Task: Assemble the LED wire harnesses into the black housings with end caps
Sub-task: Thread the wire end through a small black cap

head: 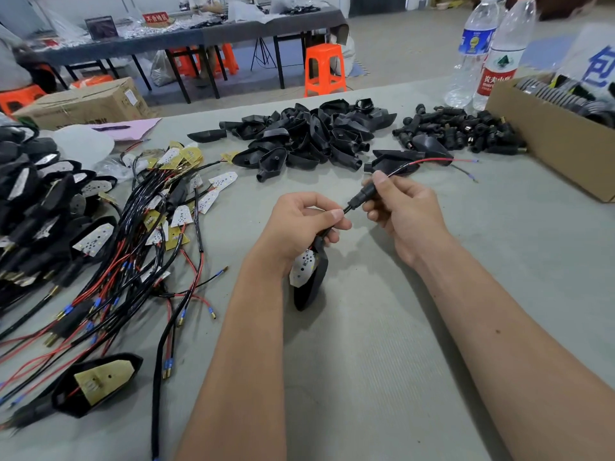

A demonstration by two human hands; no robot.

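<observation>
My left hand grips the neck of a black housing that hangs down with a white LED board seated in it. A sleeved wire runs from the housing up to my right hand, which pinches a black end cap threaded on that wire. The red and black wire ends stick out past my right thumb toward the right. Loose black housings lie piled at the back centre, and loose end caps to their right. A tangle of LED wire harnesses lies at the left.
Finished housings are stacked at the far left, one more near the front left. A cardboard box of parts sits at the right edge, with two water bottles behind it. Grey felt covers the table.
</observation>
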